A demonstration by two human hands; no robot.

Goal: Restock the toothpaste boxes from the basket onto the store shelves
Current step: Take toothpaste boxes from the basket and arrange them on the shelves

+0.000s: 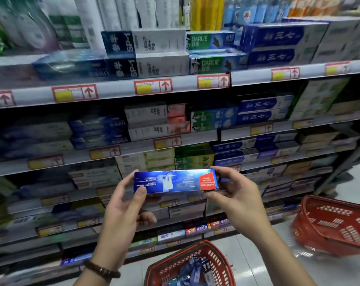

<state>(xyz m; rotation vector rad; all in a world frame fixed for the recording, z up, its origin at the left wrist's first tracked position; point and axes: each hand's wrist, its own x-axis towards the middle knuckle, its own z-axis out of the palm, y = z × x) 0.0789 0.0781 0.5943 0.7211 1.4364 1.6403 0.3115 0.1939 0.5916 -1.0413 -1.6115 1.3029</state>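
Nearest to us, low between our forearms, the red basket [170, 259] stands on the floor [257, 254] with a jumble of blue toothpaste boxes [192, 271] left in it, so we judge the restocking is only partly done. A bead bracelet [101, 270] circles our left wrist.

Above the basket we hold one blue toothpaste box [175, 181] lengthwise in the air, clear of both basket and shelving. Our left hand [125, 209] has a pinching grip on its left end, thumb pressed on the front face at the lower corner, fingers curled behind. Our right hand [234, 199] has a like grip on the red-labelled right end, forefinger along the top edge and thumb under the bottom edge. Holding it by both ends leaves the printed face open to view. The print reads upside down to us, so we probably need to turn the box before it goes in.

Further right, a second red basket [336, 226] lies tipped on the floor, well apart from the first.

Beyond stand the shelves [113, 90], boxes stacked flat with their long faces outward and price tags [153, 86] along each edge. Dark blue boxes [98, 131] on the second shelf look closest to ours, though blur stops us being sure; that seems the likely slot to aim for
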